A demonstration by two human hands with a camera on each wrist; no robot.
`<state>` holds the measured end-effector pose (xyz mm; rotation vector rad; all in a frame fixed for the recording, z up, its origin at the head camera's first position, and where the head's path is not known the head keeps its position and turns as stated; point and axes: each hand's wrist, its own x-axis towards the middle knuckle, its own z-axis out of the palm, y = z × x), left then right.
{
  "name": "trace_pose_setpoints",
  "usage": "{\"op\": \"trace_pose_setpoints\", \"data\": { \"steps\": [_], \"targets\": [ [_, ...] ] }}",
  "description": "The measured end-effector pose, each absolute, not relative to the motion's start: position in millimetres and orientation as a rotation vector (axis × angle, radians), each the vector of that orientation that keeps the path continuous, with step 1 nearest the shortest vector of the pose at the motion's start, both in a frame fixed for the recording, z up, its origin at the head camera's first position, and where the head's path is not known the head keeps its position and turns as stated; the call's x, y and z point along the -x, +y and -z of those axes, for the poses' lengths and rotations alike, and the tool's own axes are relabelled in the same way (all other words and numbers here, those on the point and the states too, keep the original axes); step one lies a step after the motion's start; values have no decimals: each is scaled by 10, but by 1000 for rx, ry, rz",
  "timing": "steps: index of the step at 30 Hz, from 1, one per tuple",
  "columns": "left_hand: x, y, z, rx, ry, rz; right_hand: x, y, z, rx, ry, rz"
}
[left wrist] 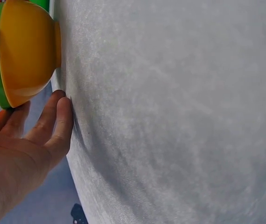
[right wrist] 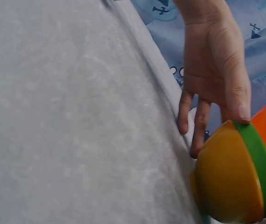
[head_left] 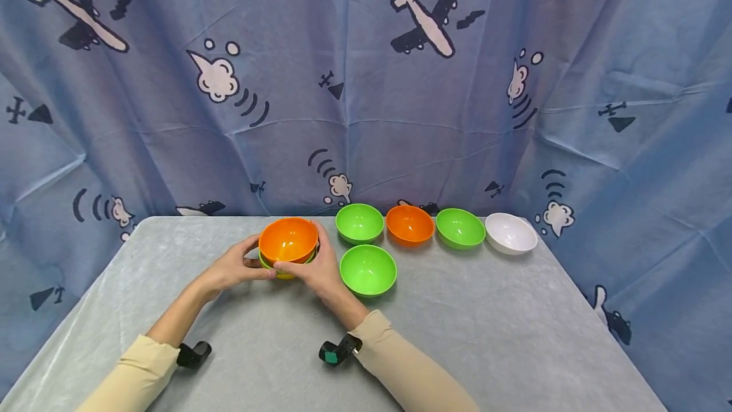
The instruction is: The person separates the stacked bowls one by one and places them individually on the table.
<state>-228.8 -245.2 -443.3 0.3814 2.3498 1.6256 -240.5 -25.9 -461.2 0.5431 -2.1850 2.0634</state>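
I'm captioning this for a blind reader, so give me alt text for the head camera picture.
Two hands, left hand and right hand, hold a stack of bowls with an orange one on top, on a grey table. A green bowl sits just right of the hands; behind it stands a row of green, orange, green and white bowls before a blue airplane-print curtain.

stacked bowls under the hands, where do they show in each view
Head: stacked bowls left of centre, between left hand and right hand.
Left wrist: top left corner, yellow bottom facing the camera.
Right wrist: bottom right corner.
Shared landmark: the grey tablecloth under the stack.
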Motion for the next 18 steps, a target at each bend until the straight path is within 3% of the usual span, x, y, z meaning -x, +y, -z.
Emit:
{"op": "trace_pose_setpoints", "data": {
  "steps": [18],
  "targets": [
    [2297, -2466, 4454, -421, 2340, -1642, 2385, 105, 4090, -739, -2109, -2176]
  ]
}}
